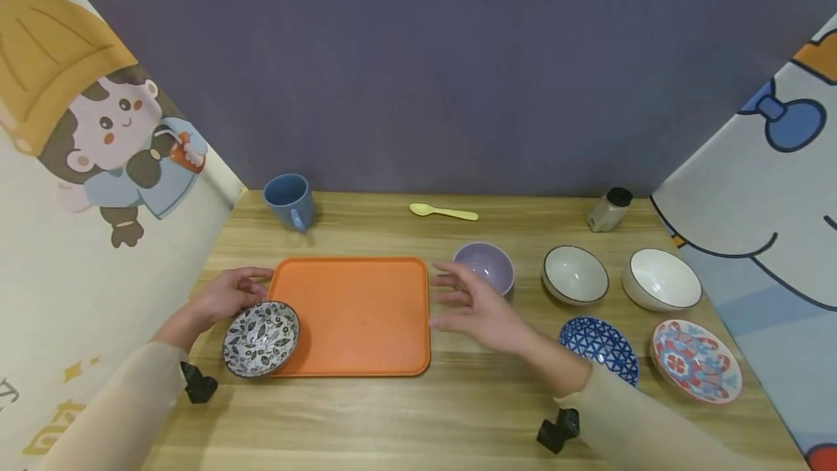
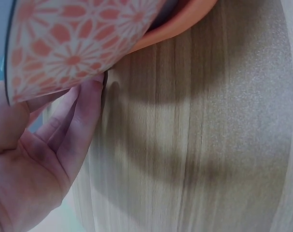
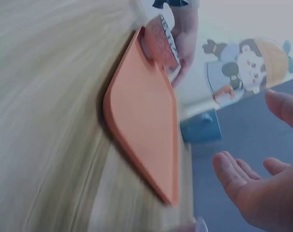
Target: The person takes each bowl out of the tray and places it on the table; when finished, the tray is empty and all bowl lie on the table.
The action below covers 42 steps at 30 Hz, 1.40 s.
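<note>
A patterned bowl (image 1: 260, 339), black-and-white leaves inside and orange flowers outside, sits tilted over the near left corner of an orange tray (image 1: 363, 318). My left hand (image 1: 229, 294) is just beyond the bowl at the tray's left edge, fingers loosely extended. In the left wrist view, its fingertips (image 2: 92, 86) are right at the underside of the bowl (image 2: 71, 53). Off the tray's right edge, my right hand (image 1: 480, 311) hovers with its fingers spread and nothing in its grasp. It partly covers a purple bowl (image 1: 487, 267).
A blue mug (image 1: 289, 202) stands back left, a yellow spoon (image 1: 445, 212) lies back centre. To the right are a shaker (image 1: 609, 209), a grey bowl (image 1: 575, 275), a white bowl (image 1: 662, 279), a blue patterned bowl (image 1: 598, 346) and a red patterned bowl (image 1: 697, 360).
</note>
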### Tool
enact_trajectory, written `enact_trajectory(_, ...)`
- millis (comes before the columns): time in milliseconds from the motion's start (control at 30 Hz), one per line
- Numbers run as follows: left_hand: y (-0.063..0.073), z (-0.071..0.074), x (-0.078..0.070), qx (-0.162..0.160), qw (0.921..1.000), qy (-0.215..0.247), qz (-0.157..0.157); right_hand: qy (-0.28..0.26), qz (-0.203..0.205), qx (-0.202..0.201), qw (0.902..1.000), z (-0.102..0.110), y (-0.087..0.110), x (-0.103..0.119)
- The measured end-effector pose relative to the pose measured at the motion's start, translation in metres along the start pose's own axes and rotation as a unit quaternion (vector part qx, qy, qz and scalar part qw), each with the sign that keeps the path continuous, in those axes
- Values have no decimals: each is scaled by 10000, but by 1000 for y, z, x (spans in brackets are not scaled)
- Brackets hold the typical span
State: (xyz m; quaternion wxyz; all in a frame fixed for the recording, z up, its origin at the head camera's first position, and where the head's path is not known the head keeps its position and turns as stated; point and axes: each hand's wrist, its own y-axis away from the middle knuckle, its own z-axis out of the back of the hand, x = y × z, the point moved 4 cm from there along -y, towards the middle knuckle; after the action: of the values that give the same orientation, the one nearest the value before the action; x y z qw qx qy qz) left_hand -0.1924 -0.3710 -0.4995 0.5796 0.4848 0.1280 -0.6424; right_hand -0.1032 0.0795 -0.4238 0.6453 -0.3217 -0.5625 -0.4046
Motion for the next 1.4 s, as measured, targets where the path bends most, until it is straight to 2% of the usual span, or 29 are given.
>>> enact_trajectory(167,-1,-1,2,25,10000,77,-2,-438,-144,469,9978,-35,-32,-10)
enact_trajectory(367,0,1,3,-47,10000,21,9,-486,-352,879,9943,-69,-67,-23)
enact_trajectory(600,1,0,5,-45,9999,-2,93,-687,-901,1185,9865,-105,-96,-34)
enact_trajectory(700,1,1,4,-54,9999,-1,95,-791,-1018,1390,9819,-121,-106,-35)
enact_trajectory(867,2,0,3,-63,9999,-5,148,-830,-1162,1768,9738,-145,-119,-35)
enact_trajectory(1000,2,-1,4,-59,9998,-7,193,-863,-1262,1915,9695,-160,-125,-38)
enact_trajectory(1400,-1,-1,3,-16,9998,131,147,-1263,-1498,1890,9622,-189,-132,-45)
